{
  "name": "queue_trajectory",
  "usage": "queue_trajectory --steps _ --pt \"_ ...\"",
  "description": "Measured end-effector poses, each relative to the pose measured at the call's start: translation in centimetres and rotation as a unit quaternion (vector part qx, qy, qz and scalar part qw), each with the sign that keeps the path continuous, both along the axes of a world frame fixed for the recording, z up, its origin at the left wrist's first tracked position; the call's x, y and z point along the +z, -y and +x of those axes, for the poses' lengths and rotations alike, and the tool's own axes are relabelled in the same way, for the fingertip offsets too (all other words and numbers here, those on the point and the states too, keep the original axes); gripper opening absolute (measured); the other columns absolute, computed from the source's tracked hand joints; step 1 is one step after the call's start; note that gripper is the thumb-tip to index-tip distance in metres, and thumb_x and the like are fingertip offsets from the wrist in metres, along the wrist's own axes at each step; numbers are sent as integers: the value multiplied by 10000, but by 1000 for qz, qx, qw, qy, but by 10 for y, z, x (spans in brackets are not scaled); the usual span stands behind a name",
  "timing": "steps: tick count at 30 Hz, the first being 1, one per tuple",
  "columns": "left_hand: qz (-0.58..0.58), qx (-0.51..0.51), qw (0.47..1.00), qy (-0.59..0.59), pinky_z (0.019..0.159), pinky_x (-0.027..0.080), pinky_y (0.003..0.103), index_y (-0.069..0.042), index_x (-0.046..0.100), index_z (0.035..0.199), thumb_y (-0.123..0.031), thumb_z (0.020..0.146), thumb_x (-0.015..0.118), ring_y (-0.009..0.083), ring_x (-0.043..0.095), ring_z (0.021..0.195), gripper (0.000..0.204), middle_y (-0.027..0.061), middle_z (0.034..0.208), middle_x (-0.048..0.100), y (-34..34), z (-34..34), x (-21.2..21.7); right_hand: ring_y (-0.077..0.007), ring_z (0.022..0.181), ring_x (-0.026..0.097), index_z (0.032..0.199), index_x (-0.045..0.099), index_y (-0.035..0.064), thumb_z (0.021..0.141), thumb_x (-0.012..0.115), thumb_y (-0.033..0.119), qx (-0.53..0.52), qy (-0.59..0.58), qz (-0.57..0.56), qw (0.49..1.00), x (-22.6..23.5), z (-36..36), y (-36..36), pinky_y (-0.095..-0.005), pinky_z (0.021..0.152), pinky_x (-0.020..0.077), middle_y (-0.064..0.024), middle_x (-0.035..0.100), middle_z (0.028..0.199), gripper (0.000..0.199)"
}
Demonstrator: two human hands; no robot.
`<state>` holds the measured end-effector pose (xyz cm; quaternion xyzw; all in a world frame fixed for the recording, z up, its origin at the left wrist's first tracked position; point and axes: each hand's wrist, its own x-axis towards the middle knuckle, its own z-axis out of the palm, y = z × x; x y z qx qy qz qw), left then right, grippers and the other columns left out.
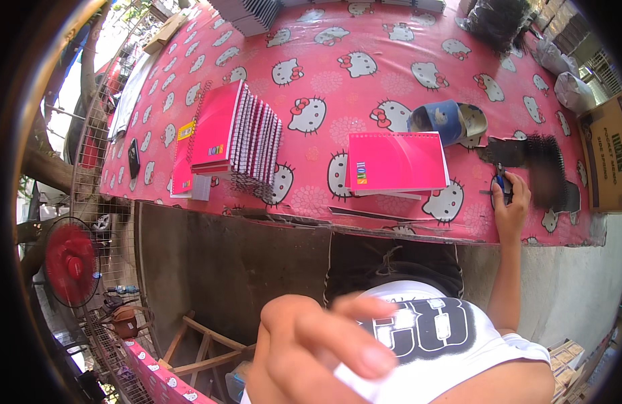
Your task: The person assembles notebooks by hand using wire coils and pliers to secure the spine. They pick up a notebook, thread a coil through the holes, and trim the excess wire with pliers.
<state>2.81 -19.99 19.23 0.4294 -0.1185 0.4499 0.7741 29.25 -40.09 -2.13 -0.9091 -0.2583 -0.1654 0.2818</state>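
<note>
My right hand (513, 202) rests on the table at the right. Its fingers are closed around a small tool with blue and black handles (500, 182), which looks like pliers. Close to the camera, my left hand (311, 343) is raised in front of my body. Its fingers are loosely bent and apart, slightly blurred, and I see nothing in them. Between the hands, on the table, lies a pad of pink-covered sheets (398, 161) with punched holes along its far edge. Farther left stands a stack of pink spiral notebooks (220, 128).
Black wire coils (545, 168) lie right of my right hand, near a cardboard box (607, 155). A blue patterned roll-like object (435, 121) sits behind the pad. The table (311, 81) has a pink printed cover, torn along its front edge. A phone (134, 158) lies at left.
</note>
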Motion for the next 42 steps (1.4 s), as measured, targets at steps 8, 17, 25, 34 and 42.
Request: queue_trajectory --steps 8,17,25,34,42 --pt "28 -33 993 109 1070 251 580 -213 710 961 -466 976 389 332 439 1201 409 66 1203 559 10 14 -17 -329 1103 523 1143 607 32 843 697 206 -2 -5 7 1000 2 -1 -3 -417 965 392 -146 585 1174 358" --pt "31 -73 986 147 1091 227 584 -246 755 989 -548 991 305 358 460 1215 541 128 1275 560 10 20 -23 -337 1113 515 1141 607 36 834 696 182 1 -11 16 1000 -4 2 0 -426 972 383 -155 581 1171 351" --pt "109 -154 969 160 1081 196 588 -328 727 1073 -645 956 250 423 451 1211 585 253 1339 486 -4 18 -16 -361 1114 503 1141 600 35 812 696 158 2 15 13 1000 -12 4 7 -447 977 374 -172 567 1168 364" --pt "99 -97 962 235 1039 252 615 -295 731 1038 -673 945 188 451 488 1153 668 284 1333 476 -8 30 1 -372 1114 492 1129 576 22 797 683 145 -7 -7 14 1000 6 -5 -2 -454 978 363 -184 549 1171 370" --pt "119 -79 948 284 1034 256 628 -254 716 1031 -643 963 162 479 510 1129 680 222 1306 516 -9 37 18 -371 1112 485 1129 576 21 785 689 147 -8 -11 24 1000 3 -6 -1 -461 978 356 -186 548 1165 384"
